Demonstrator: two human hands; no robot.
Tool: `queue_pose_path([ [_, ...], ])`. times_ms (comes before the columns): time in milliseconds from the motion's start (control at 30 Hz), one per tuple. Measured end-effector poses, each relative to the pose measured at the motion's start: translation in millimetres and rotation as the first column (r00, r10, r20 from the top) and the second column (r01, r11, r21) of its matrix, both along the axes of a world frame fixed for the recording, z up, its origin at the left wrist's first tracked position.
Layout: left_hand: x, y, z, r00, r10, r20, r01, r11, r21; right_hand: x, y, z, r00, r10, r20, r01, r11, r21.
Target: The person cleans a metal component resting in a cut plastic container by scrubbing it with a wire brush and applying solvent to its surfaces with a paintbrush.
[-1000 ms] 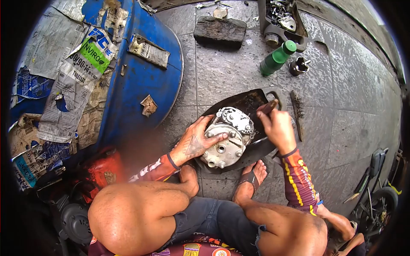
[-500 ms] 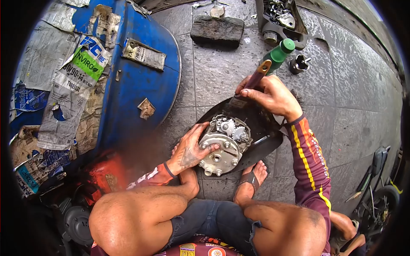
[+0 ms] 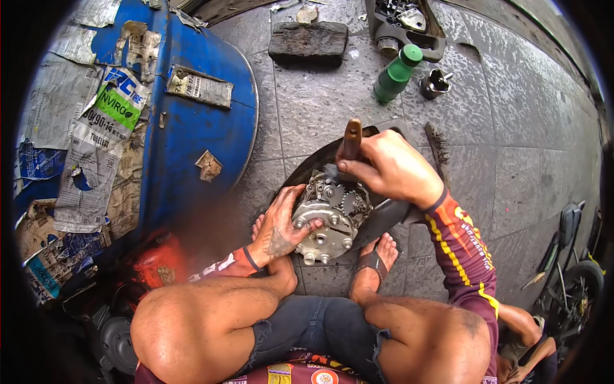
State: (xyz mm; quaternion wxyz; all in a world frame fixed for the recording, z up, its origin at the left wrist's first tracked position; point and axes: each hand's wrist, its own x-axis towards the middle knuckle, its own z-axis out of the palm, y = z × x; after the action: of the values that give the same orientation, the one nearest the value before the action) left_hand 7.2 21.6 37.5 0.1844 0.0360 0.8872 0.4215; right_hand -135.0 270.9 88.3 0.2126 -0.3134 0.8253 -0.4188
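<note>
My left hand (image 3: pixel 281 224) grips the left side of a round metal engine part (image 3: pixel 321 240), its thumb lying across the face. Bolts ring its lower disc, and small toothed gears (image 3: pixel 348 202) sit in its upper section. A paintbrush with a brown handle (image 3: pixel 352 137) is held in my right hand (image 3: pixel 393 168), fingers pinched around it. Its bristles are at the upper edge of the engine part, partly hidden by the hand. Under the part lies a black pan (image 3: pixel 380 221).
Beyond the pan stand a green bottle (image 3: pixel 394 77), a dark metal cup (image 3: pixel 435 84) and a tray of parts (image 3: pixel 435 38). A dirty brush (image 3: pixel 438 150) lies right of my hand. A dark block (image 3: pixel 308 43) sits ahead; a blue drum (image 3: pixel 211 128) rises at left. Another person's arm (image 3: pixel 521 323) shows lower right.
My right hand has brought the paintbrush down and toward me, from the pan's far side onto the engine part's upper edge. My left hand keeps its hold. The view has shifted slightly.
</note>
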Motion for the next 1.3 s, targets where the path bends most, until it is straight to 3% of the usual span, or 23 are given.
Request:
queue_pose_path([
  [100, 0.1, 1.0, 0.4, 0.998, 0.056, 0.044, -0.056, 0.998, 0.006, 5.9, -2.1, 8.7, 0.997, -0.04, -0.063, 0.044, 0.997, 0.061],
  [167, 1.8, -0.7, -5.1, 0.997, 0.075, 0.028, -0.076, 0.997, 0.017, 11.6, -14.7, -1.3, 0.991, -0.078, -0.109, 0.062, 0.988, -0.142],
  [267, 3.7, -2.9, -2.3, 0.989, 0.114, 0.095, -0.117, 0.993, 0.03, 17.9, -16.4, -1.6, 0.99, -0.093, -0.103, 0.077, 0.985, -0.154],
  [367, 3.0, -5.1, -7.7, 0.995, 0.096, 0.021, -0.096, 0.995, -0.006, 9.8, 5.8, 7.0, 0.996, -0.076, -0.039, 0.08, 0.989, 0.122],
  [433, 2.9, -1.4, -4.3, 0.991, 0.134, 0.012, -0.134, 0.991, 0.006, 21.0, 13.4, -1.1, 0.994, -0.109, -0.027, 0.111, 0.987, 0.118],
  [500, -0.9, -1.6, -2.5, 0.986, 0.141, 0.089, -0.144, 0.989, 0.023, 33.2, 16.6, -8.9, 0.974, -0.226, 0.034, 0.228, 0.962, -0.153],
  [533, -1.2, -1.9, -4.2, 0.986, 0.147, 0.073, -0.149, 0.989, 0.015, 33.9, 21.1, -6.3, 0.969, -0.231, 0.089, 0.237, 0.969, -0.067],
  [667, -2.3, -1.0, -5.9, 0.987, 0.146, 0.062, -0.145, 0.989, -0.019, 42.6, 4.4, 6.1, 0.932, -0.363, 0.011, 0.361, 0.921, -0.144],
  [700, -3.4, -0.3, -4.3, 0.982, 0.163, 0.097, -0.163, 0.987, -0.003, 42.1, -2.8, -3.0, 0.944, -0.32, -0.078, 0.308, 0.942, -0.136],
  [767, -7.1, -0.4, -4.5, 0.978, 0.172, 0.116, -0.173, 0.985, -0.001, 31.8, 6.6, -5.9, 0.967, -0.256, -0.013, 0.256, 0.966, 0.017],
  [833, -3.7, -0.9, -6.5, 0.982, 0.157, 0.101, -0.152, 0.987, -0.059, 17.4, 12.9, -9.5, 0.945, -0.318, -0.072, 0.324, 0.941, 0.098],
  [900, -5.0, 1.1, -4.2, 0.982, 0.165, 0.089, -0.16, 0.985, -0.058, 19.0, 7.8, -13.5, 0.933, -0.34, -0.12, 0.346, 0.938, 0.032],
  [967, -5.8, 0.2, -3.2, 0.963, 0.196, 0.186, -0.193, 0.981, -0.033, 24.6, 1.7, -20.4, 0.967, -0.25, -0.04, 0.247, 0.966, -0.076],
  [1000, -6.5, 0.5, -2.1, 0.969, 0.187, 0.159, -0.185, 0.982, -0.026, 24.8, 1.9, -21.6, 0.955, -0.295, -0.018, 0.291, 0.95, -0.112],
  [1033, -6.3, 0.2, -2.0, 0.969, 0.189, 0.159, -0.186, 0.982, -0.032, 22.5, 10.3, -8.7, 0.937, -0.335, -0.099, 0.342, 0.937, 0.067],
  [1100, -4.1, 0.5, -3.2, 0.982, 0.169, 0.088, -0.164, 0.984, -0.063, 20.9, 21.3, -30.1, 0.847, -0.517, -0.125, 0.512, 0.856, -0.075],
  [1233, -5.4, -0.7, -4.6, 0.974, 0.177, 0.14, -0.176, 0.984, -0.023, 60.3, 18.7, -91.0, 0.907, -0.363, -0.213, 0.391, 0.915, 0.103],
  [1267, -3.8, -0.9, -7.7, 0.984, 0.164, 0.073, -0.163, 0.986, -0.013, 68.7, 18.5, -98.2, 0.936, -0.309, -0.169, 0.338, 0.923, 0.184],
  [1300, -4.7, -1.6, -8.1, 0.984, 0.164, 0.072, -0.163, 0.986, -0.015, 70.5, 16.4, -93.3, 0.915, -0.382, -0.129, 0.395, 0.913, 0.105],
])
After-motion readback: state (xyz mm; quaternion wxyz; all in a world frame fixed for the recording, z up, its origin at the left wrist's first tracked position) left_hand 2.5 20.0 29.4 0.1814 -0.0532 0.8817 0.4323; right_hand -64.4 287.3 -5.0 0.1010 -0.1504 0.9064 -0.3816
